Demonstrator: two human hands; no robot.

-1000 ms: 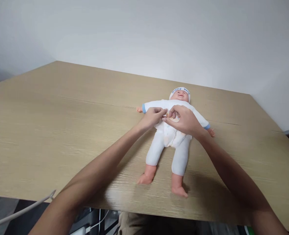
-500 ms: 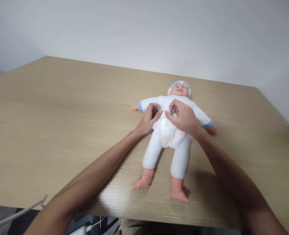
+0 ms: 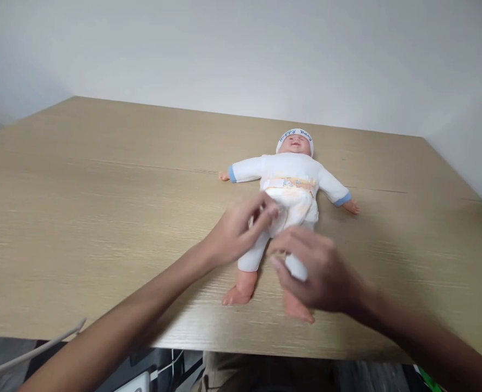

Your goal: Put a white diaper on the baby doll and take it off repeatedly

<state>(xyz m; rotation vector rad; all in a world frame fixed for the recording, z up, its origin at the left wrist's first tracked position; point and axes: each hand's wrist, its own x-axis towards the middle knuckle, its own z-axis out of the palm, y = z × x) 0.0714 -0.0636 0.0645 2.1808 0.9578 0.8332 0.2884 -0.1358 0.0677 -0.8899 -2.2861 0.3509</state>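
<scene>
A baby doll (image 3: 290,166) lies on its back with arms spread, in a white suit with blue cuffs and a white cap with blue lettering. Around its hips is a white diaper (image 3: 301,201), whose waist carries a coloured printed band. My left hand (image 3: 241,226) hovers at the diaper's left side, fingers loosely curled with a gap inside the thumb; it seems to hold nothing. Over the doll's leg on the right is my right hand (image 3: 316,267), blurred, its thumb apart from the bent fingers and nothing visible between them. The hands partly hide the doll's legs.
The doll rests on a wide wooden table (image 3: 102,218) with a thin seam across it. A pale wall (image 3: 241,60) stands behind. At the lower left a light-coloured rod or cable (image 3: 32,354) reaches the table's front edge. White cables (image 3: 173,365) show below.
Both hands have come away from the diaper's waist and moved down towards me, the right one farther. The printed waistband is now uncovered. The doll lies as before.
</scene>
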